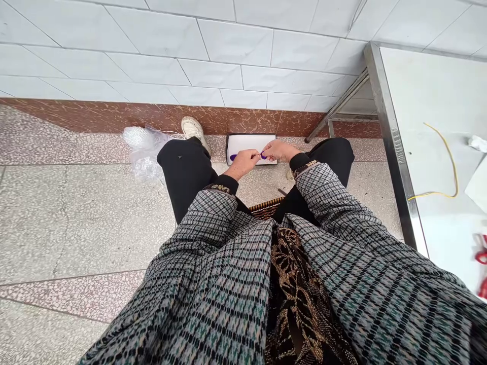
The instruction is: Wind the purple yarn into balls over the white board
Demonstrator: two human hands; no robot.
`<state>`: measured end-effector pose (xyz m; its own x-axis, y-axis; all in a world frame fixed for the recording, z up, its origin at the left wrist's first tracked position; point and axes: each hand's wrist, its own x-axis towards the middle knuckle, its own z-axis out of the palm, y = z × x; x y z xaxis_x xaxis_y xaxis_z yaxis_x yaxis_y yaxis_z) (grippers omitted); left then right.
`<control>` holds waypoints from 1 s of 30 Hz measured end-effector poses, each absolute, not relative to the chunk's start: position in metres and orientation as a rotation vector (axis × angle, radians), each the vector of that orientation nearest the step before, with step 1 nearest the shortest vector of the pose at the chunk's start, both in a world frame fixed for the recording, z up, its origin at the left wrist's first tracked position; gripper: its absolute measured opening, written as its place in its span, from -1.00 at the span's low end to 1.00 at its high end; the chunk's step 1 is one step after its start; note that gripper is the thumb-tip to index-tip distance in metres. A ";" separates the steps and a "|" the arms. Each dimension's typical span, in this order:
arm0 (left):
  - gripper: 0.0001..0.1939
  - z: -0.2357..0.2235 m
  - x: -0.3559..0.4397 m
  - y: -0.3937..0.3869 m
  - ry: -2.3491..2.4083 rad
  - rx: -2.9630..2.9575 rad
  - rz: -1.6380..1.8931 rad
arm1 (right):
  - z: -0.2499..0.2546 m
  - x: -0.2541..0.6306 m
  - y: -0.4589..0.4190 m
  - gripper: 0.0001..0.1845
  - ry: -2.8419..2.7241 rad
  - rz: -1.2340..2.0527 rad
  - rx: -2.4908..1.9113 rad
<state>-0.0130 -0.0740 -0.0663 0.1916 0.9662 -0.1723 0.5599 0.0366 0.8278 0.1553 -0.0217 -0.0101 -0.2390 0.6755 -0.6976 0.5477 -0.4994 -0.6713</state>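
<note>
My left hand (246,162) and my right hand (279,150) meet between my knees, fingers pinched and nearly touching. A small deep-purple piece (263,155) shows at the fingertips of my right hand. More purple material (233,157) sticks out on the far left side of my left hand. Whether the two purple bits are one thing I cannot tell, and their kind is too small to make out. Just beyond and below the hands, a shallow white-bottomed box (251,141) with a dark rim rests on the floor.
A clear plastic bag (142,152) with pale contents lies left of my foot. At the right stands a metal-edged white table (437,157) with a yellow cord (452,162) on it. The tiled wall (243,45) rises ahead. Part of a woven seat (266,208) shows beneath me.
</note>
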 end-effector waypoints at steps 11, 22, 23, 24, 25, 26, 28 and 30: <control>-0.83 -0.085 -0.014 -0.071 1.473 1.649 0.542 | -0.006 0.163 -0.015 -0.65 -1.244 2.098 -1.595; -0.84 -0.066 -0.010 -0.077 1.424 1.619 0.637 | -0.020 0.159 -0.017 -0.47 -1.317 1.868 -1.733; -0.83 -0.066 -0.009 -0.078 1.401 1.630 0.645 | -0.017 0.158 -0.017 -0.48 -1.214 1.849 -1.703; -0.83 -0.066 -0.008 -0.078 1.380 1.639 0.648 | -0.013 0.156 -0.017 -0.50 -1.114 1.843 -1.666; -0.83 -0.067 -0.008 -0.079 1.361 1.645 0.643 | -0.010 0.156 -0.016 -0.52 -1.036 1.851 -1.626; -0.83 -0.068 -0.007 -0.079 1.349 1.645 0.632 | -0.006 0.155 -0.016 -0.54 -0.993 1.872 -1.586; -0.83 -0.069 -0.008 -0.077 1.360 1.623 0.611 | 0.001 0.156 -0.017 -0.58 -0.968 1.946 -1.503; -0.85 -0.070 -0.010 -0.075 1.414 1.581 0.614 | 0.005 0.159 -0.017 -0.64 -1.029 2.026 -1.435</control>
